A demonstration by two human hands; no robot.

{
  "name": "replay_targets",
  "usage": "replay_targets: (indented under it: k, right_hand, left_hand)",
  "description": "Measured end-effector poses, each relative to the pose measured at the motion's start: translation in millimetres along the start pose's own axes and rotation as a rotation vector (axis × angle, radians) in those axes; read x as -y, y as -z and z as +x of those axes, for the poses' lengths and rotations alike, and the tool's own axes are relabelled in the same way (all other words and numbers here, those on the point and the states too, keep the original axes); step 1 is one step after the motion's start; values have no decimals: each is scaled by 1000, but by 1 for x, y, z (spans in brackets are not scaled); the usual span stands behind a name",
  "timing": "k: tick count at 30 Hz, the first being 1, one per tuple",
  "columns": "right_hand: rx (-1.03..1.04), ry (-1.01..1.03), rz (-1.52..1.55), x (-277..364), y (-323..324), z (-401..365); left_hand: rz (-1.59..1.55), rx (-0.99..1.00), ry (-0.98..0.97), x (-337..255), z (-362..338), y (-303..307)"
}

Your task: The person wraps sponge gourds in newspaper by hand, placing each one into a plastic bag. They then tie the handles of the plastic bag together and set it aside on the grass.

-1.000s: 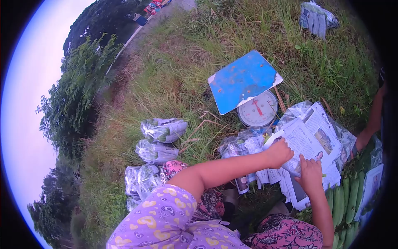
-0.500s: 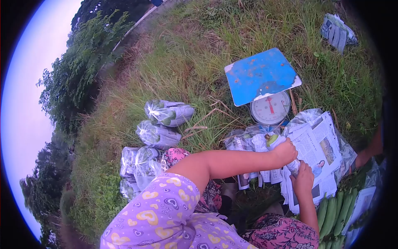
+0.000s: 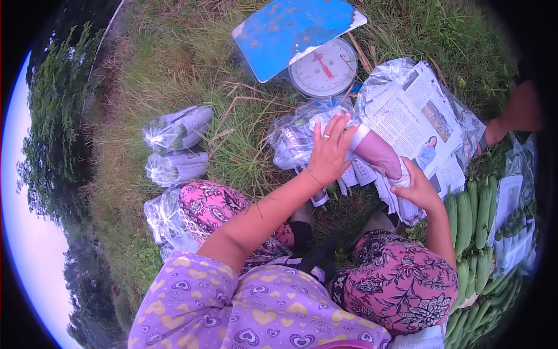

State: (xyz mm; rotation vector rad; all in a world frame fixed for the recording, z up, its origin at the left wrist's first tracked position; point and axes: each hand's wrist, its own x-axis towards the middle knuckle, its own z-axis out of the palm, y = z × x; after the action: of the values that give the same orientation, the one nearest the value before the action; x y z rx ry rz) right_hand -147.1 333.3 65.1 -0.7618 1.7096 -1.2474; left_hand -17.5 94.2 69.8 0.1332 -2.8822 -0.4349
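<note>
My right hand (image 3: 414,185) is closed round the lower end of a newspaper-wrapped roll (image 3: 376,152), which lies slantwise over the newspaper stack. What is inside the roll is hidden by the paper. My left hand (image 3: 332,148), with a ring on one finger, has its fingers stretched out at the roll's upper end, over a clear plastic bag (image 3: 289,139) of wrapped rolls. Just right of the roll spreads a stack of newspaper sheets (image 3: 396,119), partly in clear plastic.
Beyond the bag stands a dial scale (image 3: 323,67) with a blue pan (image 3: 299,32). Bagged wrapped bundles (image 3: 185,129) sit on the grass at left. Long green gourds (image 3: 465,218) lie in rows at right. Another person's limb (image 3: 511,113) reaches in near the newspapers.
My left hand has let go of the wrapped roll and opened, so more of the roll shows. My right hand keeps its hold. The view has shifted, placing the scale higher and farther left.
</note>
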Motion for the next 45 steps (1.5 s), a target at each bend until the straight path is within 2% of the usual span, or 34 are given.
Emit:
replay_targets:
  k: [1, 3, 6, 7, 9, 10, 13, 20, 25, 28, 32, 35, 40, 42, 45]
  right_hand:
    - [7, -44, -76, 5, 2, -7]
    - [25, -72, -178, 2, -1, -18]
    - [122, -139, -217, -2, -23, -19]
    - [93, -103, -300, -15, -37, -19]
    - [64, -204, -343, -24, -61, -13]
    - [50, -255, -362, -25, -75, -9]
    - [-138, -182, -398, -51, -120, 10]
    - [-257, 42, -276, -66, -159, 73]
    - [-190, 64, -348, -49, -171, 89]
    - [-30, 1, -398, -33, -166, 88]
    - [-30, 73, -389, -44, -174, 92]
    - [3, 42, -278, -44, -173, 95]
    - [20, 30, -289, -59, -173, 105]
    - [-6, 56, -340, -60, -175, 102]
    - [46, 130, -335, -62, -154, 100]
  left_hand:
    - [-32, 59, 131, 12, -13, -3]
    - [135, 283, 277, 25, -29, -9]
    - [124, 525, 480, 60, -34, -38]
    - [55, 465, 528, 65, -33, -39]
    - [-88, 355, 625, 73, -37, -38]
    - [-108, 309, 622, 75, -40, -38]
    - [-173, 209, 625, 78, -41, -36]
    - [-330, 104, 622, 55, -34, -27]
    - [-224, 170, 573, 51, -44, -23]
    - [-164, 195, 541, 45, -53, -20]
    - [-170, 234, 533, 45, -59, -21]
    - [-175, 236, 481, 47, -62, -22]
    - [-99, 282, 393, 55, -72, -36]
    - [-162, 330, 489, 60, -73, -40]
    - [-162, 306, 464, 60, -75, -42]
